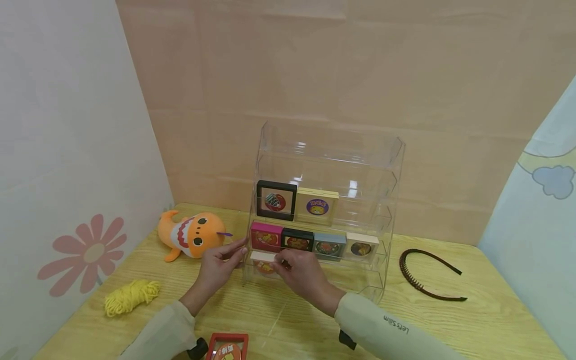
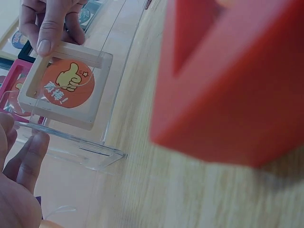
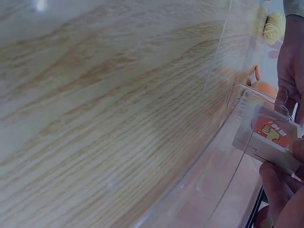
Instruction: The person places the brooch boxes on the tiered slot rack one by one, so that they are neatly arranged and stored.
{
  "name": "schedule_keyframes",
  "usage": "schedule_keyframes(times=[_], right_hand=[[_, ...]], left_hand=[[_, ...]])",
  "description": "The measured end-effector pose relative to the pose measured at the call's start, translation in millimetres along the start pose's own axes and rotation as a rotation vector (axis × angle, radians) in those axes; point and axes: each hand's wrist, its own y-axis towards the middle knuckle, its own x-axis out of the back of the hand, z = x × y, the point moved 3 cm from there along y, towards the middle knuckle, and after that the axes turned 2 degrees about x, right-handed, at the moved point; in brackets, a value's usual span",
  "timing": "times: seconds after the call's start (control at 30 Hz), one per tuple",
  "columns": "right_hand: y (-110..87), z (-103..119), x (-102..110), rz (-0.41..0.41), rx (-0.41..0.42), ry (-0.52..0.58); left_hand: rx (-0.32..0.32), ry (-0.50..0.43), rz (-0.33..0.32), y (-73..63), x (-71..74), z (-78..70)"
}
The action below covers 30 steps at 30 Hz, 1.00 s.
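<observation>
A clear acrylic tiered display rack [image 1: 324,145] stands on the table. My right hand [image 1: 306,275] pinches a white square frame [image 2: 71,85] by its edge, with an orange round thumbs-up badge [image 3: 270,133] inside. That frame is at the left end of the rack's lowest tier. At the rack's left side, my left hand [image 1: 218,267] holds the side edge between thumb and fingers. Pink [image 1: 266,237], black [image 1: 297,240], grey-blue [image 1: 329,246] and cream [image 1: 361,247] frames fill the tier above. Higher up sit a larger black frame [image 1: 276,201] and a pale yellow frame [image 1: 317,206].
A red frame [image 1: 227,345] stands at the table's front, close to the left wrist. Left of the rack lie an orange shark plush [image 1: 198,235] and a yellow yarn bundle [image 1: 131,297]. A brown headband [image 1: 410,272] lies on the right.
</observation>
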Motion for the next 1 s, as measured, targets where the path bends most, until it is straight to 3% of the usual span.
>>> schedule_keyframes(times=[1.0], right_hand=[[0.8,0.4,-10.0,0.045,0.004,0.009]], left_hand=[[0.012,-0.007,0.012,-0.1,0.4,-1.1]])
